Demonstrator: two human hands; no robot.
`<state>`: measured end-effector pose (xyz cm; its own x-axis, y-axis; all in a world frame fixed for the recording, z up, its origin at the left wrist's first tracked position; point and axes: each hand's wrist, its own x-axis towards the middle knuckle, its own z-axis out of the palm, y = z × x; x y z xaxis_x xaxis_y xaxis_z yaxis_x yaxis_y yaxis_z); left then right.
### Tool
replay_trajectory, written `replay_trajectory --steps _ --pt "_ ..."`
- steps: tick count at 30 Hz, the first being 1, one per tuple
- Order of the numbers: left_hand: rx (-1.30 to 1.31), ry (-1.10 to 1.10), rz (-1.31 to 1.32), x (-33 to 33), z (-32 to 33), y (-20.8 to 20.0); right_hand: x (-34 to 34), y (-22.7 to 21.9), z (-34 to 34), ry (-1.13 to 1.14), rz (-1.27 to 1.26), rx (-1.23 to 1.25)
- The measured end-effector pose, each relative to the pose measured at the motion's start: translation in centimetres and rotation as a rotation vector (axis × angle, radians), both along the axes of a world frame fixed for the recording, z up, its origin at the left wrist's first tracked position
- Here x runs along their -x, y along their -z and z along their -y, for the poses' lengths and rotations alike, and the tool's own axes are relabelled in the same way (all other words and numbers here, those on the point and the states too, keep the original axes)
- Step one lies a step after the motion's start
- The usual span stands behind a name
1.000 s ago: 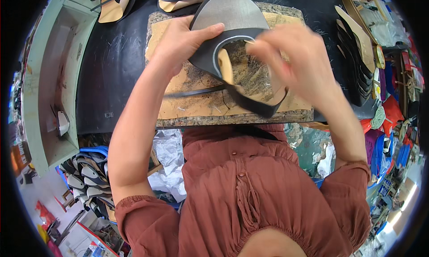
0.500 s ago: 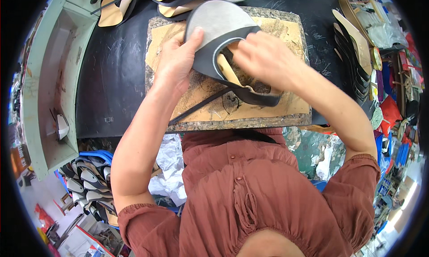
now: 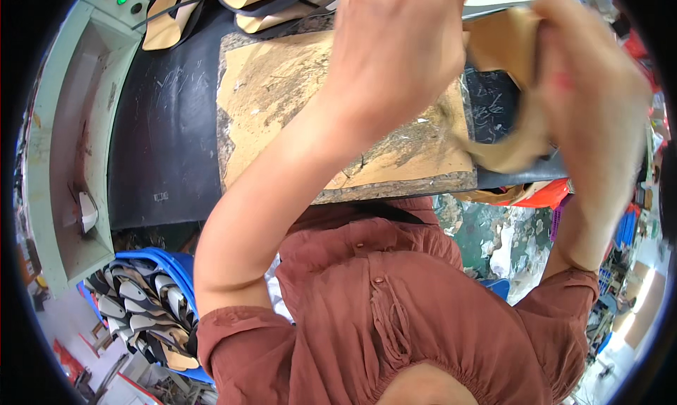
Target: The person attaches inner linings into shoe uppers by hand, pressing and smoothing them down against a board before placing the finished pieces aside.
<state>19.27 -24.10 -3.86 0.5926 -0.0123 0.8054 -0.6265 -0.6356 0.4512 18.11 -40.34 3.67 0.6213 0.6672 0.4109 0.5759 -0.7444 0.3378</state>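
Note:
A shoe upper (image 3: 502,44) hangs between my raised hands over the right end of the cutting board, its tan lining showing and its lower loop smeared by motion. My left hand (image 3: 398,56) is closed at the upper's left edge, back of the hand toward me; its fingertips are hidden. On the other side my right hand (image 3: 589,81), blurred, is closed on the upper's right edge. Beneath them lies the worn cutting board (image 3: 282,74) with its tan, stained surface.
More tan and black uppers (image 3: 261,21) lie at the back of the black table (image 3: 162,137). A grey-green metal box (image 3: 53,151) with coloured buttons stands at the left. Below it, a blue basket (image 3: 176,264) holds several uppers. Crumpled white material (image 3: 504,253) lies on the floor.
Both hands have lifted the upper from the board and swung it to the right. It has turned so that the tan lining shows. The right hand has moved farther right.

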Motion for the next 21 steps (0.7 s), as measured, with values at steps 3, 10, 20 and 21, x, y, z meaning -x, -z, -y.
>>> replay_trajectory --steps 3,10,20,21 --pt "-0.067 0.023 -0.414 1.9 -1.4 2.1 -1.1 4.4 -1.3 0.014 -0.138 0.028" --pt "-0.645 -0.354 -0.521 0.4 -7.5 5.2 -5.1 10.5 -7.1 -0.225 -0.221 -0.222" --pt "0.151 0.120 -0.792 7.6 -12.9 5.9 -6.5 13.3 1.7 -0.136 -1.169 -0.792" --pt "0.309 0.163 -0.825 9.4 -12.1 6.9 -3.7 12.4 1.5 -0.104 -1.015 -0.683"
